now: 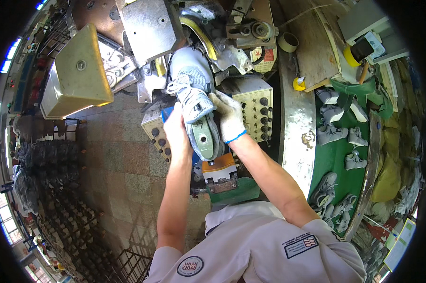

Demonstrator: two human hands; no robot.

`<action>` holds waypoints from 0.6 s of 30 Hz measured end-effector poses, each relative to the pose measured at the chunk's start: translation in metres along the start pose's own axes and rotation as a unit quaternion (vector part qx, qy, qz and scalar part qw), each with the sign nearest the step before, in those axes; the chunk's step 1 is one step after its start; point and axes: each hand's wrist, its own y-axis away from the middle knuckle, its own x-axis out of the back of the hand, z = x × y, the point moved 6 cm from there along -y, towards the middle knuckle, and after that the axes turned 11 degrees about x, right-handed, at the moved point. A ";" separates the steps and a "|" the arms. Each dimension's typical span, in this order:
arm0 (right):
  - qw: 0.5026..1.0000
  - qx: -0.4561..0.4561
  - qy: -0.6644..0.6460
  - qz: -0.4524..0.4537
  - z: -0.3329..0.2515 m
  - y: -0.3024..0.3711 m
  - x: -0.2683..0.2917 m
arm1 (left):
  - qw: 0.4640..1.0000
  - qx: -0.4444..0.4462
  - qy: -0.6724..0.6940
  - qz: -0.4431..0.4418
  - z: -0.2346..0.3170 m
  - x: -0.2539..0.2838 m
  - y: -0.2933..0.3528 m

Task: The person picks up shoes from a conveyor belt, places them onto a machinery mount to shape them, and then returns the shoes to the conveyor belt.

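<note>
Clasped from both sides, 1 grey shoe (pixel 194 104) sits between the person's 2 hands at the centre of the frame. The bare left hand (pixel 176 128) lies along its left flank; the right hand (pixel 230 115), in 1 blue-edged white glove (pixel 233 126), grips the right flank near the collar. Neither is free of it, though some fingers are hidden, so I can't tell how far they wrap underneath.

From where I stand, most of the shoe stretches from the grip toward the top of the frame. Its long axis runs almost upright, leaning slightly left, with the toe at the mouth of the metal machine (pixel 151 30) and the heel back toward the person. Both hands touch it, but the gloved fingertips sit a little higher, so the right is nearer the toe.

Counting up: 1 green last (pixel 203 132) fills the shoe's opening. 2 control boxes (pixel 251 106) flank the hands, and 1 tape roll (pixel 288 42) rests at the upper right. On the green surface (pixel 333 158) at the right, I make out 6 pale shoes (pixel 331 134) in the higher stretch; the lower cluster (pixel 324 189) overlaps too much to count. 1 cream housing (pixel 74 78) fills the upper left.
</note>
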 end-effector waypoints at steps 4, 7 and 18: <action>0.996 0.028 0.086 0.014 -0.012 0.002 -0.005 | 0.989 0.074 0.080 -0.099 -0.018 -0.008 -0.003; 0.998 0.011 0.047 0.026 -0.002 0.002 -0.002 | 0.992 0.059 0.058 -0.091 -0.019 -0.006 -0.006; 0.990 0.047 0.128 0.024 0.012 -0.007 0.004 | 0.992 -0.088 -0.074 -0.045 -0.021 0.008 -0.019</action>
